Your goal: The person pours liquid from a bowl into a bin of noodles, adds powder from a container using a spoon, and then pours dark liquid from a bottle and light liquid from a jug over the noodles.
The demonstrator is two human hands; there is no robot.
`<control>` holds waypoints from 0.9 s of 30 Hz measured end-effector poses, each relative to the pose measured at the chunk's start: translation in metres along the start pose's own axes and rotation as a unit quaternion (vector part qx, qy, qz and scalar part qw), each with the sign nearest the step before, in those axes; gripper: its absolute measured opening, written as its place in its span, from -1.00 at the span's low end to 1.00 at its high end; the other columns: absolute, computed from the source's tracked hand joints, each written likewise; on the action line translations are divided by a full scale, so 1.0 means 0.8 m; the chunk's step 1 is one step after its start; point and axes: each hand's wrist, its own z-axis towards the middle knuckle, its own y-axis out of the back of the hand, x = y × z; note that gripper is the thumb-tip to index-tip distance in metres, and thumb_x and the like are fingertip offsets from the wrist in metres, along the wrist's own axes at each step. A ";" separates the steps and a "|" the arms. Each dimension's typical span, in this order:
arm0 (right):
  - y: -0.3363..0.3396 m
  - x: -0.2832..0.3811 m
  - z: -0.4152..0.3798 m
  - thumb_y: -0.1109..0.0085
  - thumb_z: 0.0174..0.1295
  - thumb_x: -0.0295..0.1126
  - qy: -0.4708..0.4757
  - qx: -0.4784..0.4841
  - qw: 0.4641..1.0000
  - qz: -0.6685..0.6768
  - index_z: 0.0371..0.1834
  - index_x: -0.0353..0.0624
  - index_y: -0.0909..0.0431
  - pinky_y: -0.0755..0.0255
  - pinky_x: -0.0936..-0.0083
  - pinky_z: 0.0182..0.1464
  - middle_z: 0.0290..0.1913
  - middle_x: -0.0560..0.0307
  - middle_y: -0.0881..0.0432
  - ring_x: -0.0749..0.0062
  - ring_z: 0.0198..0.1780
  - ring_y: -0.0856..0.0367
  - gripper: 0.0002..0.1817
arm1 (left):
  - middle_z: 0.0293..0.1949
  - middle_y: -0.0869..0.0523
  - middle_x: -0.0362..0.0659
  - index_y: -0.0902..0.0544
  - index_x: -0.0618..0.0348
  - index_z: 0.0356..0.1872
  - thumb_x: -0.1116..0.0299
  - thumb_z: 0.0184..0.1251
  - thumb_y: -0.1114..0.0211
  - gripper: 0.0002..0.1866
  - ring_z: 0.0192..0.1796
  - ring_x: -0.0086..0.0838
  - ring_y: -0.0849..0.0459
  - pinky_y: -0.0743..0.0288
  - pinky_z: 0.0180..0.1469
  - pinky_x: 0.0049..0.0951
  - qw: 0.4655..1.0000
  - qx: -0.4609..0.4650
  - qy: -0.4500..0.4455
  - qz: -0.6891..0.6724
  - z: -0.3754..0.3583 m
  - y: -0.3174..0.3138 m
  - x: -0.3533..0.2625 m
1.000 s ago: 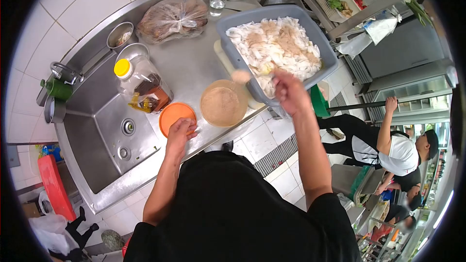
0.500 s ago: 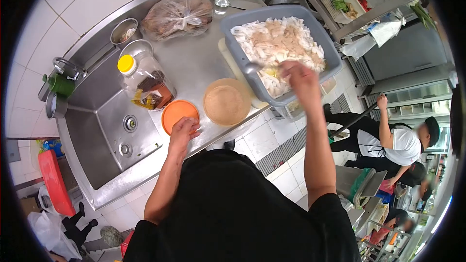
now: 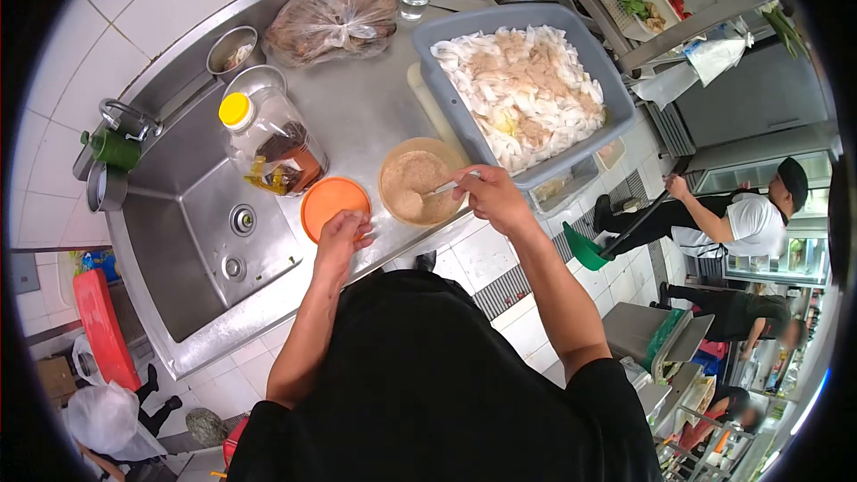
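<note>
My right hand (image 3: 493,195) is closed on the handle of a metal spoon (image 3: 437,189). The spoon's bowl is down in a round tub (image 3: 388,177) of light brown powder (image 3: 423,165), heaped with it. Beside that tub lies a round orange lid (image 3: 334,200) on the steel counter. Over the lid's near edge rests my left hand (image 3: 340,239), fingers loosely bent and slightly apart, with nothing seen in them. To the right, a large grey bin (image 3: 451,94) holds white strips (image 3: 536,80) of food, with brown powder over part of them.
A yellow-capped plastic jar (image 3: 281,138) stands left of the lid, beside the sink (image 3: 192,250). Further back are a tied plastic bag (image 3: 330,22), a glass of clear liquid (image 3: 414,2) and metal bowls (image 3: 234,52). A co-worker (image 3: 750,223) stands right, holding a long-handled green dustpan (image 3: 585,248).
My right hand has moved with the spoon from over the grey bin, left and down to the powder tub. The left hand stays at the lid. The co-worker's green dustpan has come into view.
</note>
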 end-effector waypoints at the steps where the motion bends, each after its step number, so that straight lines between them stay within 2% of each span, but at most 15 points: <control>1: 0.005 0.001 -0.001 -0.05 0.32 -0.48 0.001 0.000 1.000 0.000 -0.12 -0.35 -0.64 -0.19 0.68 -0.61 -0.43 0.16 -0.63 0.71 -0.62 -0.35 -0.78 | -0.14 -0.63 -0.18 -0.58 0.20 -0.14 0.20 0.50 -0.11 -0.74 -0.08 -0.48 -0.60 -0.57 -0.06 -0.42 1.000 0.001 0.000 0.000 0.000 0.000 0.000; 3: 0.013 0.004 -0.002 -0.05 0.33 -0.48 -0.030 -0.026 0.997 0.063 -0.07 -0.33 -0.61 0.01 0.77 -0.67 -0.45 0.20 -0.58 0.77 -0.68 -0.17 -0.79 | -0.15 -0.63 -0.17 -0.58 0.20 -0.14 0.21 0.49 -0.11 -0.75 -0.09 -0.47 -0.60 -0.57 -0.06 -0.42 1.000 -0.003 0.002 -0.005 -0.001 0.001 -0.001; 7: 0.043 0.025 -0.003 -0.06 0.33 -0.49 -0.029 -0.030 0.992 0.118 -0.08 -0.32 -0.60 -0.02 0.77 -0.68 -0.43 0.21 -0.59 0.75 -0.69 -0.18 -0.81 | -0.15 -0.63 -0.16 -0.58 0.20 -0.14 0.21 0.49 -0.11 -0.75 -0.08 -0.46 -0.60 -0.57 -0.06 -0.42 1.000 -0.001 -0.004 -0.002 0.001 -0.001 -0.005; 11: 0.077 0.087 -0.003 -0.04 0.36 -0.43 0.066 -0.097 0.983 0.144 -0.09 -0.29 -0.58 0.01 0.77 -0.72 -0.44 0.24 -0.58 0.75 -0.69 -0.20 -0.80 | -0.18 -0.62 -0.22 -0.59 0.15 -0.19 0.21 0.47 -0.13 -0.78 -0.09 -0.50 -0.57 -0.53 -0.06 -0.42 1.000 -0.005 0.000 -0.016 0.002 -0.001 -0.004; 13: 0.096 0.126 -0.001 0.02 0.40 -0.42 0.120 -0.129 0.973 0.146 0.04 -0.30 -0.50 -0.05 0.79 -0.72 -0.39 0.26 -0.54 0.79 -0.68 -0.19 -0.75 | -0.18 -0.62 -0.22 -0.59 0.15 -0.19 0.22 0.47 -0.13 -0.78 -0.10 -0.50 -0.57 -0.53 -0.06 -0.42 1.000 -0.004 0.001 -0.021 0.002 -0.001 -0.004; 15: 0.129 0.155 0.006 -0.03 0.39 -0.36 0.177 -0.143 0.965 0.131 -0.01 -0.30 -0.56 -0.08 0.78 -0.67 -0.40 0.29 -0.55 0.78 -0.66 -0.21 -0.74 | -0.18 -0.62 -0.22 -0.60 0.16 -0.18 0.23 0.47 -0.13 -0.78 -0.10 -0.50 -0.57 -0.54 -0.07 -0.42 1.000 -0.009 0.001 -0.024 0.001 -0.002 -0.004; 16: 0.143 0.163 0.013 -0.06 0.38 -0.34 0.234 -0.248 0.940 0.019 -0.04 -0.29 -0.59 -0.09 0.76 -0.64 -0.41 0.29 -0.56 0.78 -0.64 -0.22 -0.74 | -0.18 -0.62 -0.22 -0.60 0.16 -0.18 0.23 0.47 -0.13 -0.78 -0.10 -0.50 -0.57 -0.54 -0.07 -0.42 1.000 -0.009 0.001 -0.024 0.001 -0.001 -0.004; 17: 0.155 0.165 0.017 -0.09 0.38 -0.31 0.284 -0.346 0.890 -0.093 -0.07 -0.28 -0.62 -0.10 0.75 -0.61 -0.41 0.29 -0.57 0.78 -0.63 -0.23 -0.74 | -0.17 -0.62 -0.22 -0.60 0.16 -0.18 0.23 0.47 -0.13 -0.78 -0.10 -0.50 -0.57 -0.54 -0.07 -0.42 1.000 -0.010 0.001 -0.024 0.001 0.000 -0.004; 18: 0.162 0.166 0.013 -0.09 0.38 -0.31 0.284 -0.346 0.889 -0.094 -0.07 -0.28 -0.62 -0.10 0.75 -0.61 -0.41 0.29 -0.57 0.78 -0.63 -0.23 -0.74 | -0.17 -0.62 -0.21 -0.60 0.17 -0.18 0.23 0.47 -0.13 -0.78 -0.10 -0.50 -0.57 -0.54 -0.07 -0.42 1.000 -0.011 0.003 -0.023 0.000 0.000 -0.005; 20: 0.174 0.168 0.009 -0.06 0.37 -0.32 0.382 -0.485 0.752 -0.231 -0.13 -0.26 -0.68 -0.14 0.71 -0.56 -0.40 0.26 -0.66 0.79 -0.59 -0.27 -0.73 | -0.17 -0.62 -0.21 -0.60 0.17 -0.18 0.23 0.47 -0.13 -0.78 -0.10 -0.50 -0.57 -0.55 -0.07 -0.43 1.000 -0.014 0.002 -0.024 -0.001 0.000 -0.006; 21: 0.164 0.169 0.002 -0.06 0.37 -0.32 0.383 -0.482 0.753 -0.232 -0.13 -0.26 -0.68 -0.14 0.71 -0.56 -0.40 0.26 -0.66 0.79 -0.59 -0.27 -0.73 | -0.17 -0.62 -0.21 -0.60 0.18 -0.19 0.24 0.47 -0.12 -0.78 -0.10 -0.50 -0.57 -0.55 -0.07 -0.43 1.000 -0.019 0.002 -0.024 -0.002 0.000 -0.006; 23: 0.122 0.161 -0.026 -0.04 0.37 -0.33 0.330 -0.376 0.856 -0.132 -0.12 -0.23 -0.69 -0.17 0.72 -0.51 -0.38 0.29 -0.67 0.77 -0.56 -0.29 -0.74 | -0.18 -0.62 -0.21 -0.60 0.18 -0.19 0.24 0.47 -0.12 -0.78 -0.10 -0.51 -0.57 -0.54 -0.07 -0.44 1.000 -0.019 0.005 -0.019 -0.002 0.002 -0.005; 25: 0.084 0.137 -0.037 -0.05 0.36 -0.34 0.272 -0.268 0.903 -0.199 -0.12 -0.19 -0.69 -0.21 0.71 -0.48 -0.37 0.29 -0.67 0.76 -0.52 -0.33 -0.76 | -0.18 -0.62 -0.21 -0.60 0.18 -0.19 0.24 0.48 -0.11 -0.78 -0.10 -0.51 -0.57 -0.54 -0.07 -0.45 1.000 -0.019 0.007 -0.012 -0.001 0.001 -0.006; 26: 0.062 0.123 -0.041 -0.03 0.35 -0.40 0.237 -0.218 0.904 -0.281 -0.12 -0.15 -0.70 -0.29 0.65 -0.44 -0.36 0.31 -0.68 0.71 -0.48 -0.42 -0.77 | -0.18 -0.62 -0.22 -0.60 0.18 -0.19 0.24 0.48 -0.11 -0.78 -0.10 -0.52 -0.57 -0.54 -0.07 -0.45 1.000 -0.016 0.008 -0.011 -0.001 -0.001 -0.007; 27: 0.055 0.086 -0.023 -0.03 0.34 -0.40 0.298 -0.146 0.900 -0.284 -0.12 -0.13 -0.69 -0.39 0.53 -0.42 -0.31 0.24 -0.72 0.58 -0.43 -0.54 -0.78 | -0.19 -0.61 -0.22 -0.60 0.17 -0.19 0.23 0.48 -0.11 -0.78 -0.10 -0.53 -0.56 -0.53 -0.06 -0.45 1.000 -0.012 0.008 -0.011 -0.001 -0.003 -0.009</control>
